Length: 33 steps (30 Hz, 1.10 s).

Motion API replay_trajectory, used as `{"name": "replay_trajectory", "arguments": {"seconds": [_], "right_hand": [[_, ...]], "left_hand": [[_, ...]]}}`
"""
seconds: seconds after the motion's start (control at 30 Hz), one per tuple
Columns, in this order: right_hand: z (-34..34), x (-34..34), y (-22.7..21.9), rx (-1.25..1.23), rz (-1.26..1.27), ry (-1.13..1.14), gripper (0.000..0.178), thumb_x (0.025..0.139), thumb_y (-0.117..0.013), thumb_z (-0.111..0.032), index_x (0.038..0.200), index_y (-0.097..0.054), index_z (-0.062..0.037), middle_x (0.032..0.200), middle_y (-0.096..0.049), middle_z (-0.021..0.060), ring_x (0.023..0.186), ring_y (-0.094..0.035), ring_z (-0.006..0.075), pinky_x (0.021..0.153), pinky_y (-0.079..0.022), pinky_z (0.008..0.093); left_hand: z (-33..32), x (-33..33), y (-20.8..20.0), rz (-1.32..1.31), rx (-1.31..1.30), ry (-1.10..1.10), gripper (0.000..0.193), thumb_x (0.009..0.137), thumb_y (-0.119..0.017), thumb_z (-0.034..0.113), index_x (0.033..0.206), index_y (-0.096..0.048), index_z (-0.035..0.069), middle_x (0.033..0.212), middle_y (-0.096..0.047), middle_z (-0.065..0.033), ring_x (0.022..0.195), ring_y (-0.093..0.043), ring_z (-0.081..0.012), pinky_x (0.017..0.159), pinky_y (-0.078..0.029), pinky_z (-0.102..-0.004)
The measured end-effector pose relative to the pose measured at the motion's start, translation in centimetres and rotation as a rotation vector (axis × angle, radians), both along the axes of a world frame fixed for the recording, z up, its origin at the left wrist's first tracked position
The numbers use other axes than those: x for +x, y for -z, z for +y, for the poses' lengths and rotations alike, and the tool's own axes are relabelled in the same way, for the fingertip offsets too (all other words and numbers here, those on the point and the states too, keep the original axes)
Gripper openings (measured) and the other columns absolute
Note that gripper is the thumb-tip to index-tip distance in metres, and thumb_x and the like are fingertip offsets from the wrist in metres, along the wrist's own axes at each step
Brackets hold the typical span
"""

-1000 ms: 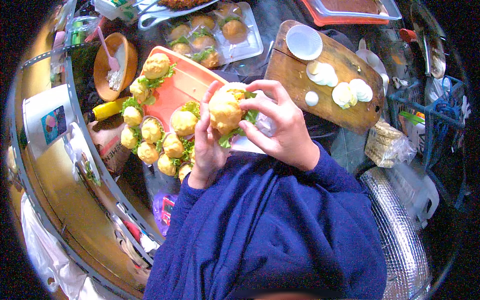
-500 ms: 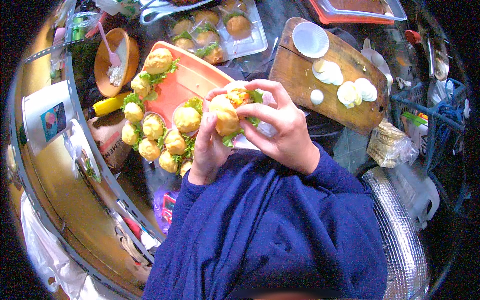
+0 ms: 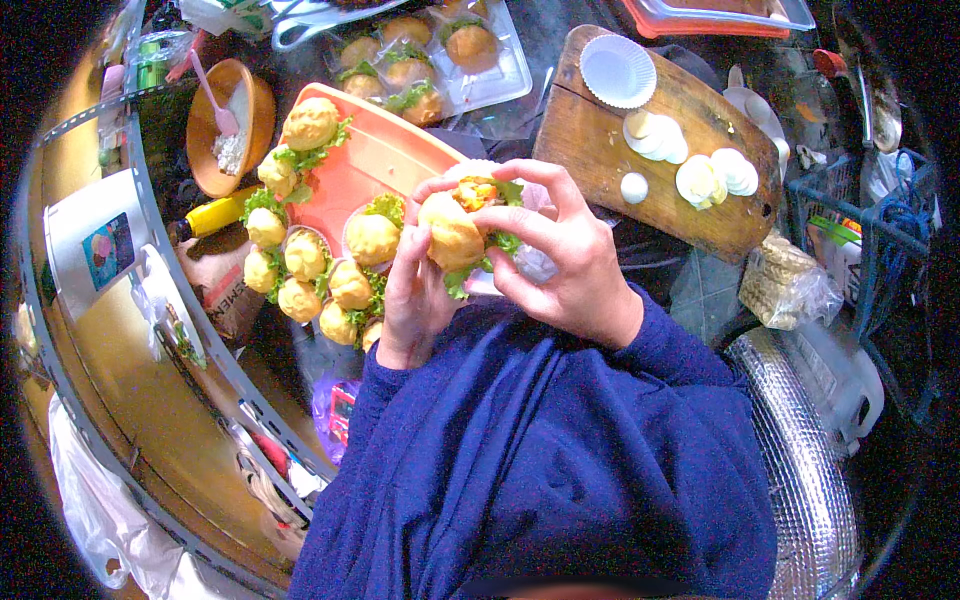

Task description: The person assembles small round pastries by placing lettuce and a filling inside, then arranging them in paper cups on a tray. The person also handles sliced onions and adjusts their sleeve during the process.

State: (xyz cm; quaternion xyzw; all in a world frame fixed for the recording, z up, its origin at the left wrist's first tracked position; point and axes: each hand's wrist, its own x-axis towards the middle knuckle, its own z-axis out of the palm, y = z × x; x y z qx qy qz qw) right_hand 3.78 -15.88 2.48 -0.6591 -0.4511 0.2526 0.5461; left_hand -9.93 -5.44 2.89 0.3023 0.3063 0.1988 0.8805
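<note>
Between my hands is a split cream-puff-like bun, stuffed with orange filling and green lettuce. My left hand grips it from the left, the thumb against its golden top. From the right, my right hand reaches over it, with fingers curled at the opening and the lettuce edge; the contact of some fingertips is hidden. A pale paper cup seems to sit partly around the bun. Left of my hands, several similar filled buns with lettuce rest on and around an orange tray.
A wooden board at the right bears sliced egg and stacked white paper cups. At far left stands a brown bowl with a pink spoon. A clear tray of packed buns is at the back; a blue basket stands far right.
Both hands keep hold of the bun in nearly the same pose. My right fingers have shifted slightly at its opening, and the whole view has moved a little.
</note>
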Motion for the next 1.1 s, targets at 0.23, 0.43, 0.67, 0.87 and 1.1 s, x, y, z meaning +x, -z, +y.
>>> {"name": "replay_trajectory", "arguments": {"seconds": [0.23,0.43,0.67,0.87,1.1], "right_hand": [[0.6,0.4,0.0,-0.013,0.016,0.011,0.044,0.068,-0.076,-0.009,0.111,-0.066,-0.0114,0.124,-0.053,0.0162,0.110,-0.059,0.0321,0.088,-0.052,0.0385],[1.0,1.0,-0.1,-0.015,0.001,-0.032,0.050,0.071,-0.075,-0.008,0.119,-0.063,-0.0120,0.128,-0.051,0.0174,0.111,-0.059,0.0334,0.089,-0.053,0.0395],[1.1,0.7,0.1,0.013,-0.155,-0.077,0.045,0.074,-0.074,-0.009,0.118,-0.064,-0.0121,0.132,-0.049,0.0172,0.111,-0.060,0.0326,0.085,-0.055,0.0378],[0.9,0.6,-0.1,-0.004,-0.157,-0.082,0.039,0.074,-0.075,-0.010,0.111,-0.065,-0.0104,0.131,-0.050,0.0173,0.110,-0.061,0.0328,0.085,-0.056,0.0373],[1.2,0.6,-0.1,-0.002,-0.124,-0.088,0.045,0.073,-0.073,-0.009,0.116,-0.062,-0.0090,0.131,-0.049,0.0192,0.110,-0.060,0.0347,0.087,-0.055,0.0387]], "left_hand": [[-0.1,-0.6,0.1,0.059,-0.035,-0.012,0.052,0.094,-0.053,0.031,0.136,-0.039,0.004,0.137,-0.046,-0.0146,0.129,-0.045,-0.0254,0.111,-0.035,-0.0393],[0.0,-1.0,0.2,0.136,-0.031,-0.003,0.058,0.093,-0.054,0.034,0.139,-0.037,0.004,0.138,-0.045,-0.0145,0.131,-0.043,-0.0257,0.111,-0.033,-0.0392],[0.0,-0.8,-0.1,0.118,-0.018,0.030,0.064,0.092,-0.054,0.038,0.143,-0.034,0.004,0.141,-0.043,-0.0151,0.132,-0.042,-0.0275,0.110,-0.035,-0.0410],[0.2,-0.4,-0.2,0.062,0.029,0.034,0.065,0.092,-0.052,0.039,0.143,-0.034,0.004,0.142,-0.042,-0.0158,0.132,-0.042,-0.0285,0.111,-0.035,-0.0420],[0.0,0.1,-0.6,0.083,0.076,0.004,0.069,0.094,-0.051,0.042,0.147,-0.026,0.005,0.143,-0.040,-0.0150,0.134,-0.041,-0.0279,0.112,-0.034,-0.0420]]}}
